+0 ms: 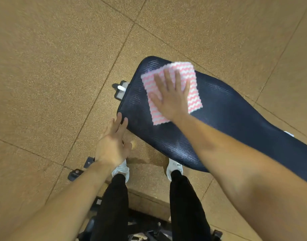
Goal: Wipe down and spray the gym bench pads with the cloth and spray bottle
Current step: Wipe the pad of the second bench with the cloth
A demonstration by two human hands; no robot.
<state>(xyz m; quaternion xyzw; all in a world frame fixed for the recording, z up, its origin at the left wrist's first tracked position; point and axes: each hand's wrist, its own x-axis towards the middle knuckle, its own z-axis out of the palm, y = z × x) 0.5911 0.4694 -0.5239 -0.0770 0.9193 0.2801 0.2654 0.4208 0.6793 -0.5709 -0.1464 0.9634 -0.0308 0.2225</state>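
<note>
A dark blue gym bench pad (227, 119) runs from the middle of the view toward the right edge. A pink and white wavy-striped cloth (192, 94) lies flat on the pad's wide end. My right hand (171, 94) presses flat on the cloth with fingers spread. My left hand (114, 141) hovers at the pad's near left edge, fingers apart and fingertips touching the rim, holding nothing. No spray bottle is in view.
Brown speckled rubber floor tiles (53, 66) surround the bench. A bench foot with a white cap (121, 88) sticks out left of the pad. My legs in black trousers and white shoes (174, 166) stand by the pad. Dark metal equipment parts (76, 173) lie at the lower left and bottom.
</note>
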